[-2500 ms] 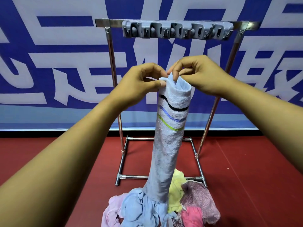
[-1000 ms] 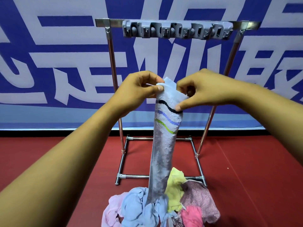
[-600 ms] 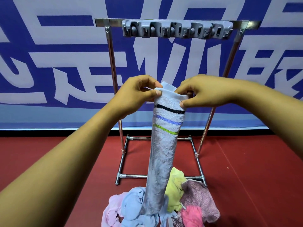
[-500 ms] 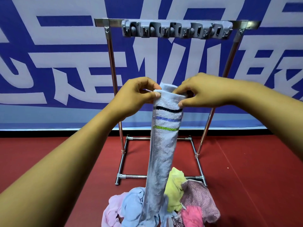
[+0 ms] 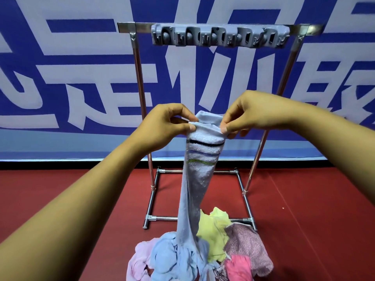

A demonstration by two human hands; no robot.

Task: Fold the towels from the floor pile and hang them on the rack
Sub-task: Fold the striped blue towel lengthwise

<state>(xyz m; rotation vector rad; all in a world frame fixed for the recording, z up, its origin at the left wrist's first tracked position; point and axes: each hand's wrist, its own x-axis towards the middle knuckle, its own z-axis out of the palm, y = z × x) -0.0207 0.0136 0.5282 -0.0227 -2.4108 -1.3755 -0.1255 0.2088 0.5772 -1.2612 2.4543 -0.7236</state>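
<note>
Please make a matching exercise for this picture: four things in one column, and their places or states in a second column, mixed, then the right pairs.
Things:
1. light blue striped towel
2. yellow cloth
3. grey plastic hook strip
4. bright pink cloth

Places or states:
A. on the rack's top bar
B. at the pile's near right edge
C. pinched at its top by both hands, hanging down
D. in the pile, right of the hanging towel

Pairs: 1-C, 2-D, 3-A, 4-B

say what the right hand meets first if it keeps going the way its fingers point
The right hand points leftward, so probably the striped towel it already pinches, then the left hand; depth is unclear.
</note>
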